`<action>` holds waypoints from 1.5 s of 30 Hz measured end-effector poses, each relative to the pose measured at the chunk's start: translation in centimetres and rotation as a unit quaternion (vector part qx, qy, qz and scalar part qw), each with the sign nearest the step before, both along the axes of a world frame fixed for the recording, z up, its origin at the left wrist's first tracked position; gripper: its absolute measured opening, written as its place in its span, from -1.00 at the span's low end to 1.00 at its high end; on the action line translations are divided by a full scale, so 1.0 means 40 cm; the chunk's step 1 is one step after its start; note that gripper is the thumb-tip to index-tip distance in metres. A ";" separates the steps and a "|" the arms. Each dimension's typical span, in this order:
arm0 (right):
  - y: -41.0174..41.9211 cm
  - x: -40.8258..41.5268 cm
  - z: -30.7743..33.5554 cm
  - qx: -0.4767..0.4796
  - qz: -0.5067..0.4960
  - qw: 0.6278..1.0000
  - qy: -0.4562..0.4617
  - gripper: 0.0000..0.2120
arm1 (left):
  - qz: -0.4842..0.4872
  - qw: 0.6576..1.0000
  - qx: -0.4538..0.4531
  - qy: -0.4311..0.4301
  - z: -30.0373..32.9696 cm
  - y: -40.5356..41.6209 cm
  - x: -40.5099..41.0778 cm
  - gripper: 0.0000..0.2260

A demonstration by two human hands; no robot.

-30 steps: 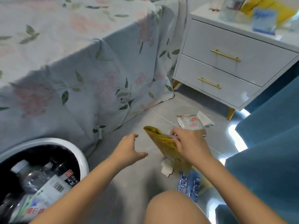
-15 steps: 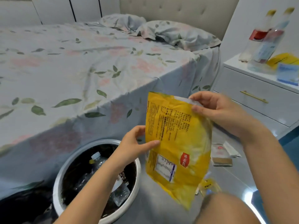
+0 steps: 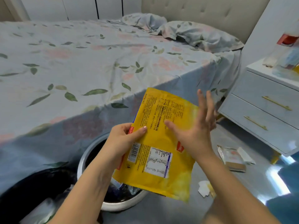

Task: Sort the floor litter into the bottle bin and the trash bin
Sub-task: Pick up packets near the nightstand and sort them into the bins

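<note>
Left hand (image 3: 123, 139) pinches the yellow wrapper (image 3: 161, 143) by its left edge, long axis running near to far. Right hand (image 3: 195, 126), fingers spread wide, holds nothing. White-rimmed bin (image 3: 113, 206) lies directly below.

Two hands were in view: the left hand (image 3: 123, 139) and the right hand (image 3: 196, 126). One yellow packet (image 3: 161, 159) was present. Two bins were visible: a white-rimmed bin (image 3: 123, 206) and a black-lined bin (image 3: 32, 186). Two pillows (image 3: 199, 34) lay on the bed.
</note>
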State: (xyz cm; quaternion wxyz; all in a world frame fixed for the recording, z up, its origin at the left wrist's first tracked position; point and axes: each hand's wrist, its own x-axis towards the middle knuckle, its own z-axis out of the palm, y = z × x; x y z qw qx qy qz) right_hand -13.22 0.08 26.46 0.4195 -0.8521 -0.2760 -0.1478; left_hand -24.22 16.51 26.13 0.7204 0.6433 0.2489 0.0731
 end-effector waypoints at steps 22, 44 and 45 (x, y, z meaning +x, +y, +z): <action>-0.024 0.076 -0.087 -0.152 0.105 0.947 0.264 -0.46 | -0.075 0.871 0.470 0.126 -0.032 0.041 0.038 -0.46; -0.021 0.041 -0.077 -0.103 0.310 0.819 0.473 -0.80 | 0.054 0.908 0.415 -0.030 -0.030 -0.003 0.073 -0.38; -0.017 0.045 -0.079 -0.058 0.286 0.833 0.469 -0.80 | 0.093 0.913 0.398 -0.017 -0.037 0.001 0.079 -0.29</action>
